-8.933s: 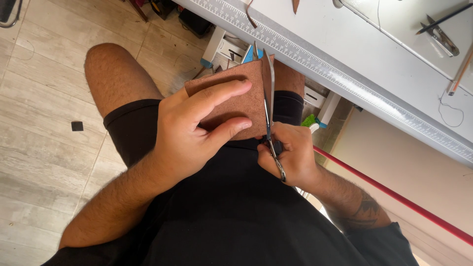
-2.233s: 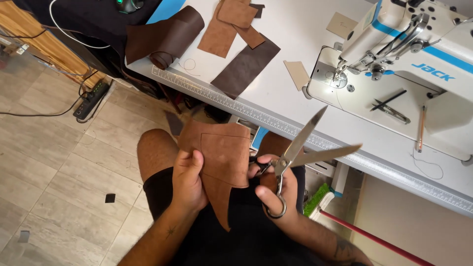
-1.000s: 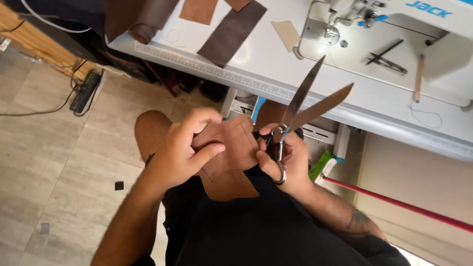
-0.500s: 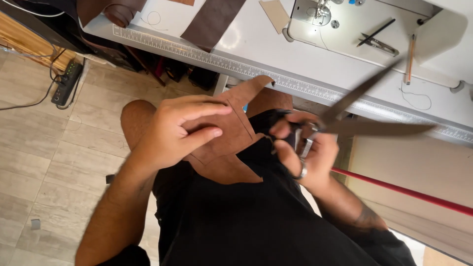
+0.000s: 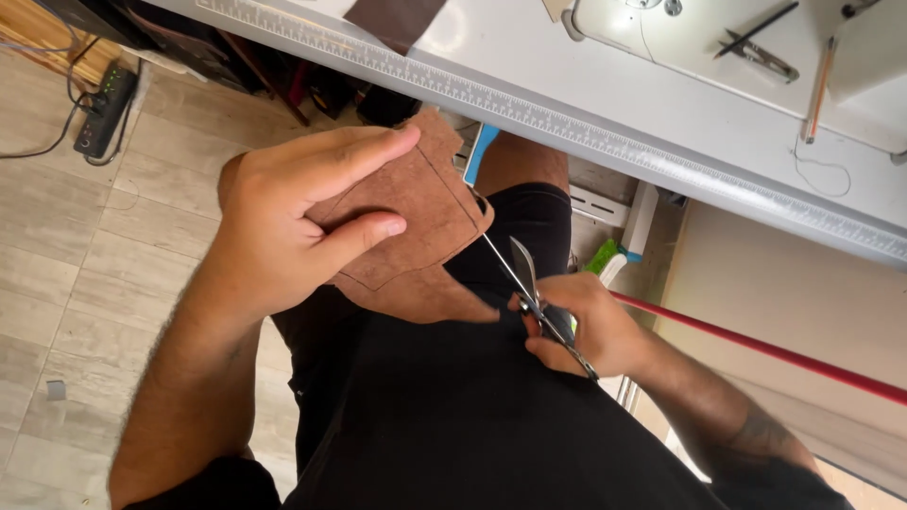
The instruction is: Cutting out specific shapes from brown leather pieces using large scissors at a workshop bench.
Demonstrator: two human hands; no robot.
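Note:
My left hand [image 5: 288, 222] holds a brown leather piece [image 5: 416, 212] over my lap, fingers spread across its top. A thin marked line runs over the leather. My right hand [image 5: 590, 326] grips a pair of metal scissors [image 5: 524, 279] with the blades open. One blade tip touches the leather's right edge. I sit in black shorts and a black shirt, below the edge of a white sewing table [image 5: 605, 104].
The table's front edge carries a printed ruler strip [image 5: 529, 113]. A dark leather strip [image 5: 397, 17], small snips [image 5: 756, 52] and a pencil [image 5: 820, 90] lie on it. A power strip [image 5: 104, 104] sits on the tiled floor at left. A red bar [image 5: 775, 351] runs at right.
The scissors swung down from pointing up and to the right; their blades now meet the leather's right edge. My left hand turned the leather piece. The camera tilted down towards my lap.

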